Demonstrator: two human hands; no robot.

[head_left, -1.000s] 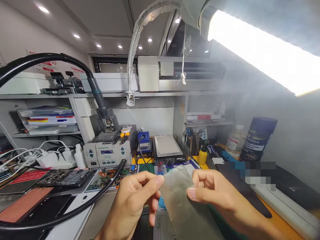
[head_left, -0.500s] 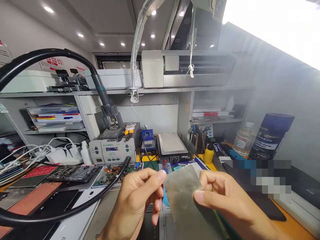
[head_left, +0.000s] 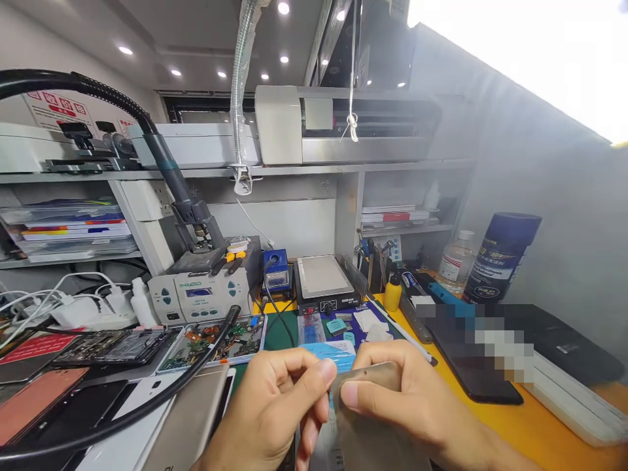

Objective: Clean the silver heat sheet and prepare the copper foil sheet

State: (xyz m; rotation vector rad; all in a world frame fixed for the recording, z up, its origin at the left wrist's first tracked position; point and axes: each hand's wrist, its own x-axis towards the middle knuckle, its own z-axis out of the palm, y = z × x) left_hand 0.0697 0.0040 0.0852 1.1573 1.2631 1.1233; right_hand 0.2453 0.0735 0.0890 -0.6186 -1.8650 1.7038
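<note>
Fingers of both hands pinch a thin grey film sheet (head_left: 366,418) near the table's front edge: left hand (head_left: 275,409) grips its left corner, right hand (head_left: 407,402) the top. Peeling cleanly likely wants a slow, even pull, keeping it off the cluttered parts tray (head_left: 216,343).

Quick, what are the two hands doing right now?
Left hand: closed, pinching the left top corner of the film.
Right hand: closed, pinching the film's top edge.
</note>
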